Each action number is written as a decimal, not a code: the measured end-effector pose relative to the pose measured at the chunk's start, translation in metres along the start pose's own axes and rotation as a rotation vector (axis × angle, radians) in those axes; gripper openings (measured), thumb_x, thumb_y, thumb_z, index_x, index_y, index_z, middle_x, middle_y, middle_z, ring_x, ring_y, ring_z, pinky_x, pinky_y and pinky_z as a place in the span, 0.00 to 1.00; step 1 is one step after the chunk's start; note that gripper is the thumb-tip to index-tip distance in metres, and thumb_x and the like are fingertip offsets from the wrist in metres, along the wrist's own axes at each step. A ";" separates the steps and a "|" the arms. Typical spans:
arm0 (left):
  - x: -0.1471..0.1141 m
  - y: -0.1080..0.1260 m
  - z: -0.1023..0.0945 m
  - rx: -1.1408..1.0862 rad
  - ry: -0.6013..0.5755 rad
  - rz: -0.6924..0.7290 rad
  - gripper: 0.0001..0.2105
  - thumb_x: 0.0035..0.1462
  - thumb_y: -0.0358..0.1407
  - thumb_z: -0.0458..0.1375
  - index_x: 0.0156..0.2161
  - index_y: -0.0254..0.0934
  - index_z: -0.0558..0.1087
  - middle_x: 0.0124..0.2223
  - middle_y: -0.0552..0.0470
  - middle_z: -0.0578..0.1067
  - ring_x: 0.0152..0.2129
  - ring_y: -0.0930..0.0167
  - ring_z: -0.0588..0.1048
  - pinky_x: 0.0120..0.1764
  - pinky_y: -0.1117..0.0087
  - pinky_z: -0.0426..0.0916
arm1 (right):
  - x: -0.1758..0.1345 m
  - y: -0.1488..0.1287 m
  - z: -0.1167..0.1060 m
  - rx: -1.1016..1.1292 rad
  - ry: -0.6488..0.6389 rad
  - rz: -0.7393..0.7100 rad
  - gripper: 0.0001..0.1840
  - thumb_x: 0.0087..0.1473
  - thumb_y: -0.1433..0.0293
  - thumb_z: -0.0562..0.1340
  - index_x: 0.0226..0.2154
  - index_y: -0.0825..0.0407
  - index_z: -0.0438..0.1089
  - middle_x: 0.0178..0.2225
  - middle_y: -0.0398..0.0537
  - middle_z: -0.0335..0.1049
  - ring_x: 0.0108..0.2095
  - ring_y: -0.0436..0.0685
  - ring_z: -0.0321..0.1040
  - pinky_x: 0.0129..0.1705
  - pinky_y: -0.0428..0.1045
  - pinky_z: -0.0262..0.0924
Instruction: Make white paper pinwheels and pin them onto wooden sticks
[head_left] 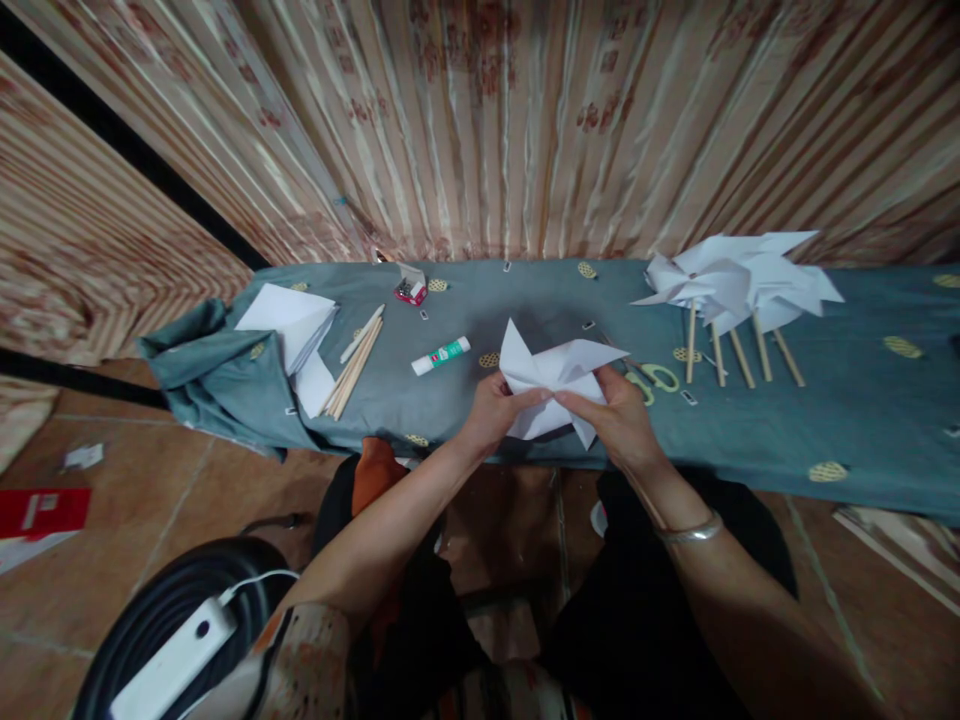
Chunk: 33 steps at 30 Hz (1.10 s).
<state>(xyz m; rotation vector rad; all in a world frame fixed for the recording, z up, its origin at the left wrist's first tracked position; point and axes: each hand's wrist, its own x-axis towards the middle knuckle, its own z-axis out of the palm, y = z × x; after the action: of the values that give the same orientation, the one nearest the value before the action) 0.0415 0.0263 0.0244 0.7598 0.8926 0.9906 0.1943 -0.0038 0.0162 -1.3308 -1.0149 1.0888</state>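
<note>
Between my two hands is a white paper pinwheel (551,368) without a stick, its pointed blades spread outward. My left hand (499,405) grips its left side, with the thumb pressed near the centre. From the right, my right hand (611,408) pinches it the same way, thumb also near the middle. The fingers behind the paper are hidden. Just past my right hand lie green-handled scissors (660,378), partly covered. A glue stick (441,356) rests on the cloth left of the pinwheel.
Finished pinwheels (705,285) on wooden sticks lie at the right. Loose wooden sticks (355,370) and folded white paper (281,325) are at the left, near a small red box (411,288). Everything lies on a narrow table with a green cloth (750,430), against a curtain (487,130).
</note>
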 end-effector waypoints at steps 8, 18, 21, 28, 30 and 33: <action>-0.001 -0.001 -0.002 0.021 0.012 0.006 0.19 0.28 0.38 0.75 0.30 0.32 0.79 0.30 0.50 0.81 0.25 0.71 0.75 0.36 0.69 0.70 | -0.002 -0.003 0.002 -0.008 -0.041 -0.007 0.26 0.40 0.61 0.73 0.42 0.51 0.72 0.39 0.48 0.78 0.40 0.62 0.74 0.44 0.57 0.69; -0.005 -0.001 -0.007 -0.004 0.030 0.000 0.17 0.30 0.37 0.74 0.29 0.32 0.79 0.29 0.51 0.80 0.24 0.72 0.74 0.34 0.69 0.69 | -0.002 -0.001 0.007 -0.003 -0.051 0.013 0.27 0.40 0.59 0.74 0.43 0.50 0.72 0.38 0.48 0.79 0.38 0.62 0.75 0.41 0.56 0.71; -0.006 -0.001 -0.011 -0.007 0.049 0.006 0.16 0.29 0.36 0.74 0.28 0.32 0.79 0.29 0.51 0.80 0.24 0.72 0.74 0.33 0.70 0.69 | -0.003 -0.004 0.010 0.020 -0.094 0.038 0.28 0.39 0.59 0.74 0.44 0.49 0.72 0.38 0.47 0.80 0.37 0.61 0.76 0.41 0.56 0.72; 0.001 0.039 -0.047 -0.064 0.273 0.154 0.15 0.28 0.35 0.73 0.26 0.34 0.77 0.27 0.52 0.80 0.22 0.72 0.75 0.31 0.71 0.69 | 0.007 0.002 0.005 0.061 0.058 0.009 0.22 0.41 0.53 0.72 0.37 0.48 0.77 0.36 0.48 0.80 0.36 0.58 0.76 0.42 0.54 0.71; 0.002 0.060 -0.066 -0.107 0.373 0.241 0.16 0.29 0.35 0.73 0.29 0.34 0.78 0.29 0.50 0.81 0.26 0.69 0.77 0.34 0.70 0.71 | 0.011 0.000 0.008 -0.008 0.014 -0.018 0.21 0.39 0.53 0.73 0.34 0.48 0.78 0.33 0.48 0.80 0.34 0.58 0.76 0.41 0.55 0.71; -0.001 0.089 -0.098 -0.192 0.472 0.348 0.18 0.32 0.33 0.73 0.33 0.33 0.77 0.31 0.48 0.82 0.33 0.65 0.80 0.39 0.67 0.74 | 0.020 -0.015 0.023 -0.248 -0.214 -0.115 0.16 0.44 0.54 0.70 0.31 0.49 0.78 0.29 0.47 0.79 0.29 0.57 0.74 0.34 0.53 0.69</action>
<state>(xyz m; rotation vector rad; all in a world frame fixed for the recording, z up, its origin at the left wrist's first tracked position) -0.0788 0.0709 0.0584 0.5316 1.0682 1.5831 0.1761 0.0219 0.0301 -1.3514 -1.4051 1.0597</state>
